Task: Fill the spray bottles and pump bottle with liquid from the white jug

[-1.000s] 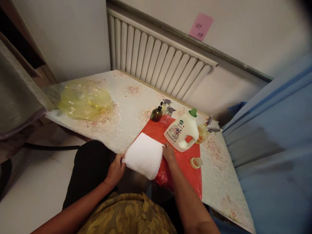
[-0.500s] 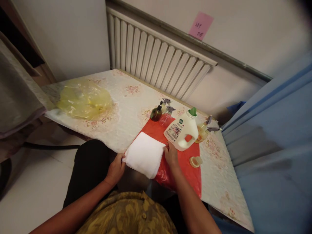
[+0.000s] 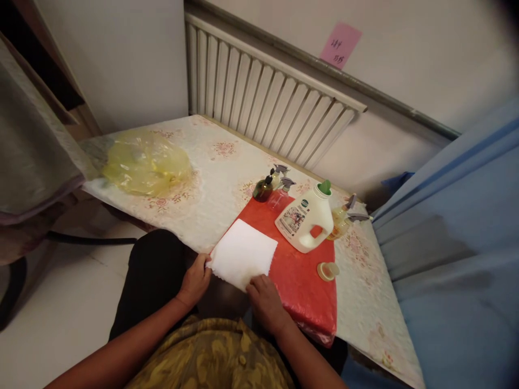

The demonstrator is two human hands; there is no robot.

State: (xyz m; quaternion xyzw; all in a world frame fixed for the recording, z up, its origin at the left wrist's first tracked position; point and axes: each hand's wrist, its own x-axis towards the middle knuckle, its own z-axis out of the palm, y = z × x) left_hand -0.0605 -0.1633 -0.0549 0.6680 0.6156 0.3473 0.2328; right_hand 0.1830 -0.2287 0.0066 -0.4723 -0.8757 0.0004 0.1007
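Note:
A square white cloth (image 3: 243,248) lies on a red plastic sheet (image 3: 300,286) by the near edge of the table. My left hand (image 3: 197,278) pinches the cloth's left corner between thumb and fingers. At the near right corner, my right hand (image 3: 265,300) has its fingers curled on the cloth's edge. Just beyond the cloth stands a white detergent jug (image 3: 308,219) with a green spout. To the right of the jug is a small pale cap or cup (image 3: 327,271) on the red sheet.
Behind the cloth stand a dark pump bottle (image 3: 263,189) and a pink spray bottle (image 3: 279,195). Yellowish spray bottles (image 3: 340,221) are right of the jug. A yellow plastic bag (image 3: 148,165) sits at the table's left. A radiator (image 3: 259,92) and blue curtain (image 3: 450,232) border the table.
My right hand has moved from the cloth's far right corner to its near right corner. The cloth's near right part lies flatter. My left hand keeps the left corner.

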